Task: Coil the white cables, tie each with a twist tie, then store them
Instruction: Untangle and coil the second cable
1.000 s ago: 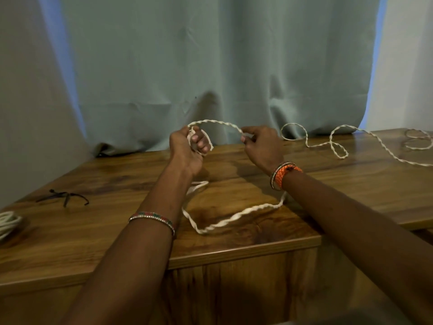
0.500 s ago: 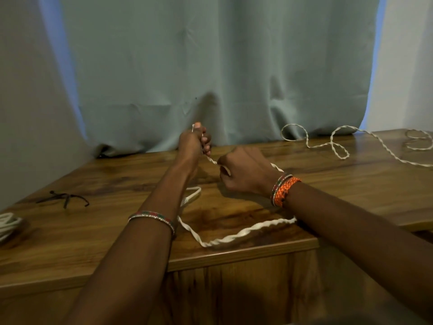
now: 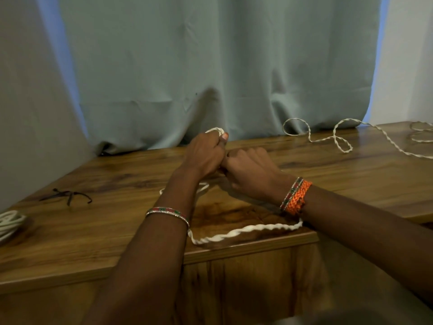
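**Two hands closed on a white cable above a wooden table**

The wooden table (image 3: 351, 184) has its near edge running from left to right across the lower part of the view, with a step on the right side where the top ends earlier. Behind the far edge hangs a grey-green curtain (image 3: 210, 66), which touches the table top. The left half of the table is mostly free; the right far part is also open except for loose cable.

The left hand (image 3: 203, 153) is closed into a fist around the white cable (image 3: 246, 231), and a small loop of it comes out at the top of the fist, near the thumb. The right hand (image 3: 250, 172) is just beside the left one, touching it, with fingers curled; it seems to hold the cable too, but the cable inside this hand is hidden.

Below the hands one loop of the twisted cable lies on the table. Its long side runs left to right, close to the near edge and almost along it. More cable lies far right, in curls, and goes out of view at the right side.

Dark twist ties (image 3: 68, 195) lie on the left part of the table, well apart from the hands. At the left edge a coiled white cable (image 3: 9, 222) rests on the table, partly out of view.
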